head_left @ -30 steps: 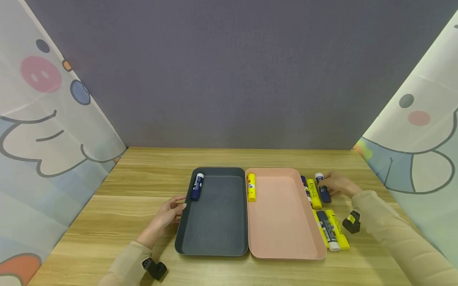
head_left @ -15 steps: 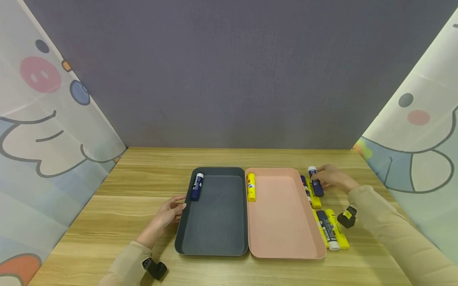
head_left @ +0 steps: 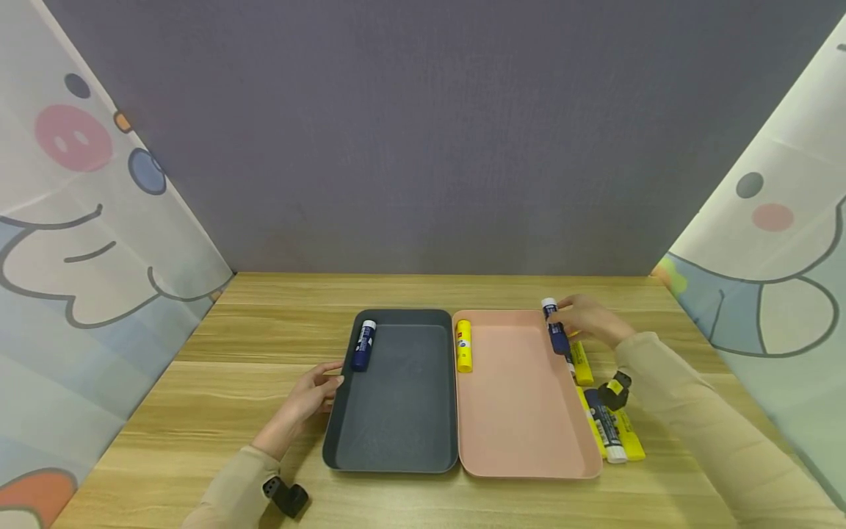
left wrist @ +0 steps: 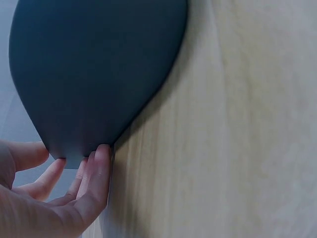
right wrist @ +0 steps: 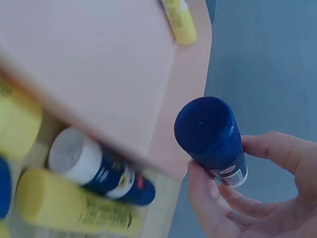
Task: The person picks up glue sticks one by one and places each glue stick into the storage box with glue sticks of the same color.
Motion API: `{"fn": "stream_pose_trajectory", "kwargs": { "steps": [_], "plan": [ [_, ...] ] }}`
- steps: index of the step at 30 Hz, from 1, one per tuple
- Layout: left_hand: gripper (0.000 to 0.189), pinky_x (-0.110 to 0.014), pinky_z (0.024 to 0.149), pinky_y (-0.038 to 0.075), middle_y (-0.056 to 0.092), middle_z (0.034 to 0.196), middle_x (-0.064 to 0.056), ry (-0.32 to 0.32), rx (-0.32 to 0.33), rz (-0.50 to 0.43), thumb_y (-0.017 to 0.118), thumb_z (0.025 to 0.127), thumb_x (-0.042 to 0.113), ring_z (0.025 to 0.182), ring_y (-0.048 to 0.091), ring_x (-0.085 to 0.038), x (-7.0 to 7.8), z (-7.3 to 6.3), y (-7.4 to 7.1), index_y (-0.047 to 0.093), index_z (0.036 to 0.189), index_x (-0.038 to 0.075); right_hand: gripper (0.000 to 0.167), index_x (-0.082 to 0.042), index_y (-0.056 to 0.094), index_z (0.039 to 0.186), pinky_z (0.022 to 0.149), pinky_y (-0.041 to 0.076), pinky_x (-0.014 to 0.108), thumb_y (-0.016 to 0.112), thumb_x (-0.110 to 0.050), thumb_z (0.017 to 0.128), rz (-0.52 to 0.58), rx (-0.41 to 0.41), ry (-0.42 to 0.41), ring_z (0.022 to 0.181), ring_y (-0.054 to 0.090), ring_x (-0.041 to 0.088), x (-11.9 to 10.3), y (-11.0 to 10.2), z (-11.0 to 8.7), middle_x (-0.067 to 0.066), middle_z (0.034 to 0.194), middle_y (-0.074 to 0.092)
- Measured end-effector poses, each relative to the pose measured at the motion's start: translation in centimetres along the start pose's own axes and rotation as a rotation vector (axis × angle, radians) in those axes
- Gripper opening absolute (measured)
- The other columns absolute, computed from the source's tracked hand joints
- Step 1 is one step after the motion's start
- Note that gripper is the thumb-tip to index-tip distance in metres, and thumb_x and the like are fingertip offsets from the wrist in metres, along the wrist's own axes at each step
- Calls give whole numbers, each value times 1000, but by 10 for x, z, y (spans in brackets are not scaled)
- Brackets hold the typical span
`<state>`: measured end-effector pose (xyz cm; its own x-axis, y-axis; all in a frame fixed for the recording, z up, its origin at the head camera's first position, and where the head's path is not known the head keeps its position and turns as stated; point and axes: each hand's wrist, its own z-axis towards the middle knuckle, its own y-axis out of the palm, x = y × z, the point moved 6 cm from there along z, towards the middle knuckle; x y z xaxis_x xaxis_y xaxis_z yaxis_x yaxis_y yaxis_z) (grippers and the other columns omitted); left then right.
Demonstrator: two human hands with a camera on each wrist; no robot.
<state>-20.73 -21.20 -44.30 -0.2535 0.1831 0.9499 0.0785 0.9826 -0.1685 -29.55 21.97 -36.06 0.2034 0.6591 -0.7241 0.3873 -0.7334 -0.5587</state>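
right hand [head_left: 583, 317] pinches glue stick [right wrist: 210, 136]: navy, one end white, barcode [right wrist: 234, 177] on side. left hand [head_left: 309, 395], loose-fingered, touches dark tray [head_left: 396, 419]. pink tray [head_left: 522, 411] near right hand.

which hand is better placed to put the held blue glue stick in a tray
Probably the right: the right hand holds the glue stick near the pink tray's far corner. The left hand touches the dark tray, both trays between it and the stick.

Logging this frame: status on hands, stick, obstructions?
Right hand holds navy stick near far right corner of pink tray. Left hand touches dark tray. No obstruction visible.
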Motion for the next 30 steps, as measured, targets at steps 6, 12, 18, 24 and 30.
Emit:
{"fn": "stream_pose_trajectory", "kwargs": {
  "steps": [6, 12, 18, 24, 30],
  "plan": [
    [42, -31, 63, 49, 49, 108, -22, -6, 9, 4, 46, 91, 8, 73, 58, -14, 0, 1, 0, 36, 129, -5, 60, 13, 22, 133, 79, 47, 41, 49, -18, 89, 6, -14, -20, 97, 53, 35, -14, 11, 8, 33, 118, 43],
    [41, -31, 63, 49, 48, 109, -22, -14, 15, 8, 46, 91, 8, 74, 58, -15, 1, 0, 0, 36, 129, -5, 58, 11, 23, 133, 83, 45, 45, 49, -17, 90, 36, -39, -48, 103, 50, 40, -27, 22, 16, 33, 121, 41],
    [41, -30, 63, 49, 48, 108, -22, -16, 17, 6, 46, 91, 8, 74, 58, -14, 2, -1, 1, 36, 129, -5, 54, 12, 29, 131, 81, 46, 44, 50, -15, 89, 69, -42, -71, 101, 51, 39, -41, 35, 23, 32, 119, 44],
    [41, -30, 62, 49, 49, 108, -21, -19, 22, 1, 47, 91, 8, 73, 58, -14, 2, -2, 1, 37, 128, -5, 48, 8, 38, 127, 79, 47, 41, 52, -17, 88, 58, -38, -73, 98, 54, 35, -52, 49, 30, 26, 113, 51],
    [41, -31, 63, 49, 49, 109, -22, -22, 25, 4, 46, 91, 8, 73, 58, -14, 3, -3, 1, 37, 129, -5, 47, 7, 41, 125, 78, 48, 40, 54, -17, 87, 73, -37, -66, 94, 55, 32, -62, 62, 33, 24, 111, 53]
  ]
}}
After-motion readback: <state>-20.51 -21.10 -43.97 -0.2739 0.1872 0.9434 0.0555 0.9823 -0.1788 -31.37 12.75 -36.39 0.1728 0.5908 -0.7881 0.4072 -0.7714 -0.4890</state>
